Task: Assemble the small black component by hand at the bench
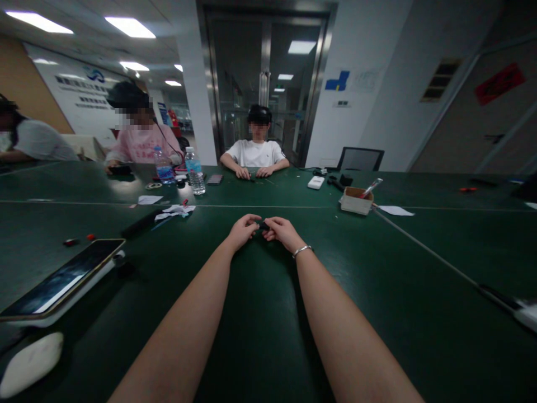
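Observation:
Both hands meet over the middle of the green table [260, 291]. A small dark object [263, 226] sits between their fingertips, too small to make out. My left hand [244, 230] has its thumb and fingers closed on the left end of it. From the other side, my right hand [282, 232] pinches the same object, with the fingers curled. A silver bracelet [302, 251] is round my right wrist.
At the left lie a phone [62, 280] on a white block and a white rounded object [32, 364]. Crumpled paper [175, 211] and bottles [195, 172] stand beyond. A small box [356, 202] and a cable are at the right. Several people sit around.

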Demonstrator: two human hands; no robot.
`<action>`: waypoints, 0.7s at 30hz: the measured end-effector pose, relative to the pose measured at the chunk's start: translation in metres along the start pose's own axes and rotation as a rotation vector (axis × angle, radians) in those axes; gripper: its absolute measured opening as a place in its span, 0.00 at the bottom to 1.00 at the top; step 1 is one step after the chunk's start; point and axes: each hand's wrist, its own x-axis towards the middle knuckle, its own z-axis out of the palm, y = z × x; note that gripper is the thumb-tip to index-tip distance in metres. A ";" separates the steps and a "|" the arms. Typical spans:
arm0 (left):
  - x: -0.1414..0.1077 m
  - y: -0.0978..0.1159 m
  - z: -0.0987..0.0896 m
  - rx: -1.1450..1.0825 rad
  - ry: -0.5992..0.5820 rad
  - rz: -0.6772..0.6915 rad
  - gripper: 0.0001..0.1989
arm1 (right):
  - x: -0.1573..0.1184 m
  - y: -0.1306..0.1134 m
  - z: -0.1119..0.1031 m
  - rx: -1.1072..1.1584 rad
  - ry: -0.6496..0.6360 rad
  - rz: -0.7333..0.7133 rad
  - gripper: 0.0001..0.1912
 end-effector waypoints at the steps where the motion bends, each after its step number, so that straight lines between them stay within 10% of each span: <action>1: 0.000 -0.001 0.000 0.004 0.003 0.003 0.15 | 0.000 0.000 0.000 0.000 -0.001 -0.001 0.05; 21: 0.001 0.001 0.001 -0.034 0.034 -0.038 0.12 | 0.000 0.000 0.000 -0.004 0.013 0.002 0.04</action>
